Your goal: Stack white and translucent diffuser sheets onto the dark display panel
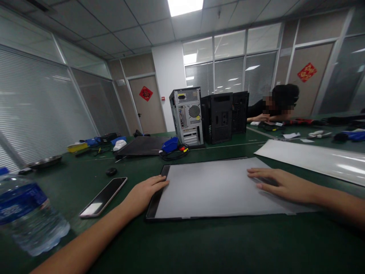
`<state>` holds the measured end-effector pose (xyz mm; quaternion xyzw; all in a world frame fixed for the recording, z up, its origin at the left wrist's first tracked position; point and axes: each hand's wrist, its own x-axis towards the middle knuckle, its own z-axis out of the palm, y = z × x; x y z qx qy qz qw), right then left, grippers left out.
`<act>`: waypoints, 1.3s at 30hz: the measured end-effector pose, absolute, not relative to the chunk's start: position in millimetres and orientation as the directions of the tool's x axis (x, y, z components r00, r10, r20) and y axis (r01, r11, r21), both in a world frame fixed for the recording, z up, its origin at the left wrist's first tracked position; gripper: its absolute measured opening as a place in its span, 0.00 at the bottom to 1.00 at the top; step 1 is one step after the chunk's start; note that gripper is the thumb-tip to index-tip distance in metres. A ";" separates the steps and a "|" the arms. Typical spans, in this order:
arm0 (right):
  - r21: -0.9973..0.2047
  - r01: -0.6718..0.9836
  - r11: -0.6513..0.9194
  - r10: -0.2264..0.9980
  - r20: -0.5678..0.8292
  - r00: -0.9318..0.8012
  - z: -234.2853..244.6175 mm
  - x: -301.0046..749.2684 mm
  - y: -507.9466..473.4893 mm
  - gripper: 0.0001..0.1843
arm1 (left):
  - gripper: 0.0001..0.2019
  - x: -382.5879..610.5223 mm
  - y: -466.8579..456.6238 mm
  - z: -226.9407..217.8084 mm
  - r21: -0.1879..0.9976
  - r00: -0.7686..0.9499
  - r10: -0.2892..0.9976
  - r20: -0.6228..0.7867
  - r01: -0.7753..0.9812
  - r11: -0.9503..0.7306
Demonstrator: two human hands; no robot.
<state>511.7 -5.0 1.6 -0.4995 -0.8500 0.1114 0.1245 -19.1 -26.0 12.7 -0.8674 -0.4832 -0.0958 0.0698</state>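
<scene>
Both hands laid open on a white sheet [208,190] over a black-edged flat panel [154,203].
Left forearm slants up from lower left; left hand [148,187] palm down, fingers extended together, fingertips at the sheet's left edge, grasping nothing. Right forearm enters from the right, nearly level; right hand [278,183] palm down, fingers pointing left, thumb apart from them, likewise open on the sheet. Panel lies flat on the green tabletop [182,247] in front of the wearer, long axis running left–right. Sheet: matte, greyish white, smooth, roughly rectangular, long axis also left–right; dark strip of panel exposed along the left end, thin black edge at front. Right end partly covered by hand and forearm.
</scene>
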 end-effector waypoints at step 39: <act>-0.115 0.989 -0.095 0.959 0.256 0.122 -45.8 696.8 82.0 0.41 | 0.22 -14.9 -29.9 19.9 -0.050 0.602 0.777 0.183 0.795 -0.604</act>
